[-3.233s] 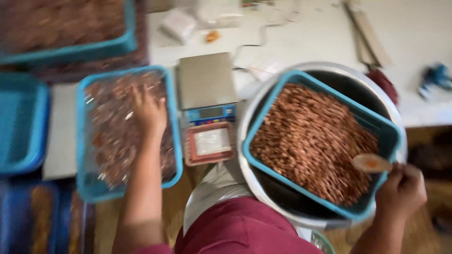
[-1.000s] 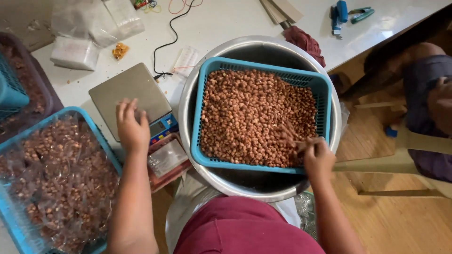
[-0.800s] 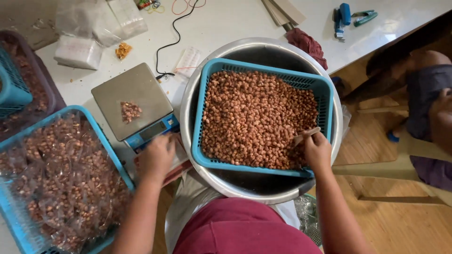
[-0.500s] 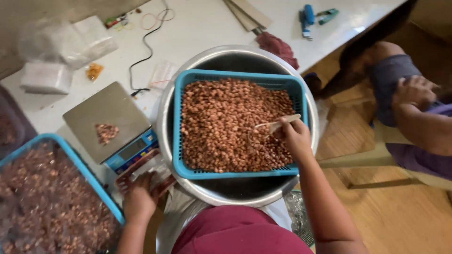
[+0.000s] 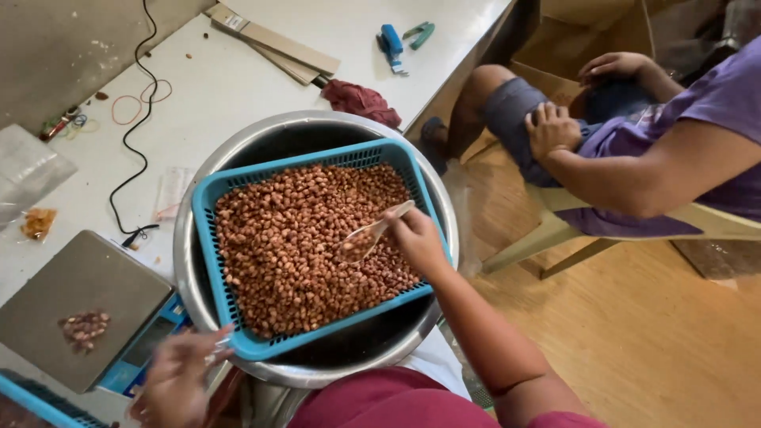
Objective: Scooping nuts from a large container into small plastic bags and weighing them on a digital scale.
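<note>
Right hand (image 5: pixel 416 238) is grasping a clear plastic scoop (image 5: pixel 366 236), dipping it into glossy reddish-brown peanuts (image 5: pixel 305 246) at frame center. They are filling a blue slotted plastic basket (image 5: pixel 208 194) sitting inside a round steel basin (image 5: pixel 186 261). Left hand (image 5: pixel 178 380), lower left, is blurred, fingers spread, holding nothing, beside a flat grey scale (image 5: pixel 79 285) carrying a small nut pile (image 5: pixel 83 327).

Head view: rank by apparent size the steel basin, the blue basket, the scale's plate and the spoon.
1. Steel basin
2. Blue basket, sitting inside the basin
3. Scale's plate, partly cut off by the frame edge, so its rank is unsure
4. Spoon, in the right hand
</note>
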